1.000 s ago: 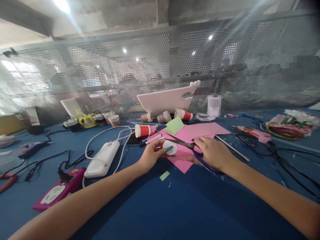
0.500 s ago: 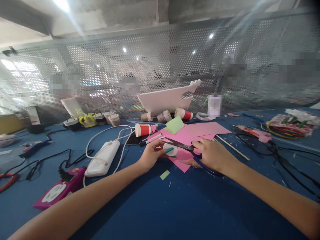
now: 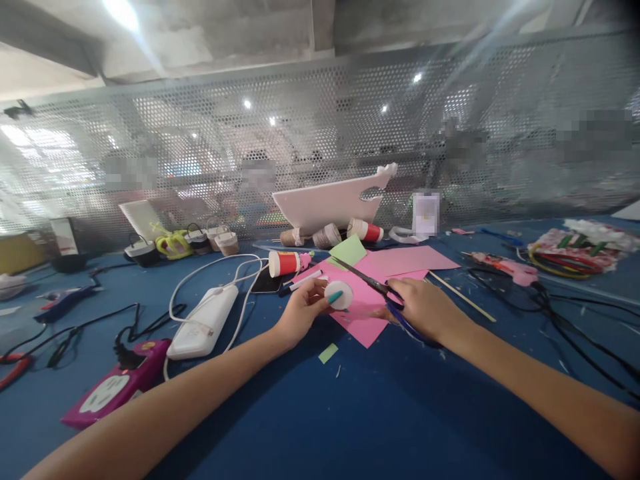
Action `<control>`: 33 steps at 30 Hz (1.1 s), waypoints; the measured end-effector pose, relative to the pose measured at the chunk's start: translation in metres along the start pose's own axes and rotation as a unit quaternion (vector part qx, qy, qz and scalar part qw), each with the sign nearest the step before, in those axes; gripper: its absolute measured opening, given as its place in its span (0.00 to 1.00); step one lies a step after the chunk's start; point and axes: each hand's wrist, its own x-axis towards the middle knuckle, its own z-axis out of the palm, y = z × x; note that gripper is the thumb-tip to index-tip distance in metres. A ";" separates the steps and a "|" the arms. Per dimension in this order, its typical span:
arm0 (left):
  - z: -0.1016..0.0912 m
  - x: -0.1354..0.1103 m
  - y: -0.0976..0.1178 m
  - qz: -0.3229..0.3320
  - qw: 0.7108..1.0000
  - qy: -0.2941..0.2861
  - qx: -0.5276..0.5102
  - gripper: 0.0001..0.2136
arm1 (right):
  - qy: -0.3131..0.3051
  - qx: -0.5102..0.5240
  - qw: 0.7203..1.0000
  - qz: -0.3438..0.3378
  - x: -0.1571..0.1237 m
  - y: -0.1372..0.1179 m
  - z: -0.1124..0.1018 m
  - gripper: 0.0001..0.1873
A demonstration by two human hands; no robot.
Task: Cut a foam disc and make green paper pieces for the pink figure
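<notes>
My left hand [image 3: 300,311] pinches a small white paper disc [image 3: 339,295] between thumb and fingers, the thumbnail painted teal. My right hand [image 3: 423,307] is closed through the blue handles of a pair of scissors [image 3: 370,283], whose dark blades point up and left, just right of the disc. Both hands hover over a sheet of pink paper [image 3: 373,293] lying on the blue table [image 3: 350,413]. A green paper piece [image 3: 349,251] rests at the pink sheet's far edge.
A white power bank [image 3: 204,320] with cables lies left, a magenta power strip [image 3: 117,387] nearer me. A red and white paper cup [image 3: 284,263] lies on its side. A green scrap [image 3: 329,353], a wooden stick [image 3: 463,296], black cables and a perforated metal screen surround the spot.
The scissors have swung away from the disc; their blades now point further up and have drawn together. My left hand still holds the disc in about the same place.
</notes>
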 end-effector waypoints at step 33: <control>-0.002 0.002 -0.002 0.040 0.991 -0.061 0.113 0.12 | 0.028 -0.066 0.996 -0.060 -0.002 0.001 0.005 0.31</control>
